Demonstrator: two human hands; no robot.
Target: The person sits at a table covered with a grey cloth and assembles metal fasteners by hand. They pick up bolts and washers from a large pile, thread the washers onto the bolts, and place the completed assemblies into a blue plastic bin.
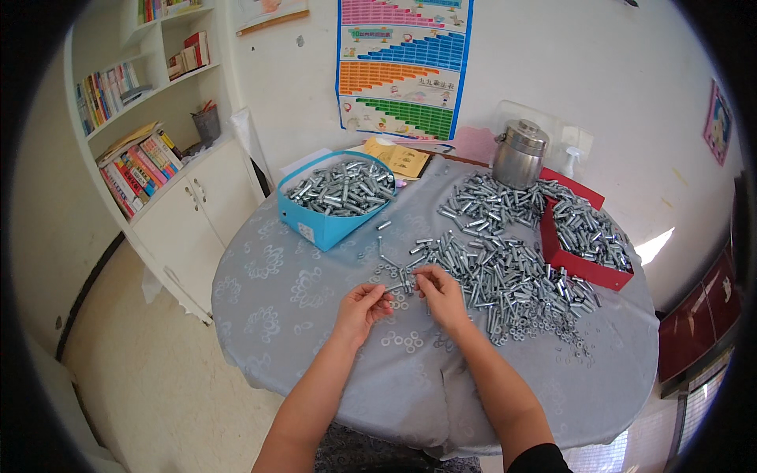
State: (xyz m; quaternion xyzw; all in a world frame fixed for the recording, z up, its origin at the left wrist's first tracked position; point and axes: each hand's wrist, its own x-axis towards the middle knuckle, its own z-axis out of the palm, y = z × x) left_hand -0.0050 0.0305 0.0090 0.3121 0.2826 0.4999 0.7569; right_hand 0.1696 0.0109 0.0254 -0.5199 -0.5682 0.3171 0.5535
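Note:
My left hand (363, 312) pinches a thin metal bolt (393, 288) between thumb and fingers, its end pointing toward my right hand. My right hand (441, 295) is closed at the fingertips close to that bolt; whatever small part it holds is too small to make out. Beneath and around my hands lie loose washers (407, 340), pale rings on the grey cloth. Just right of my right hand spreads a big heap of metal anchor bolts and sleeves (505, 276), with small nuts and washers (544, 325) along its near edge.
A blue box (315, 229) full of metal anchors stands at the back left. On the right, a red box (587, 269) holds more. A steel canister (520, 154) and a white spray bottle (571, 162) stand behind the heap. The round table (268, 315) wears a grey cloth; a bookshelf (150, 110) stands left.

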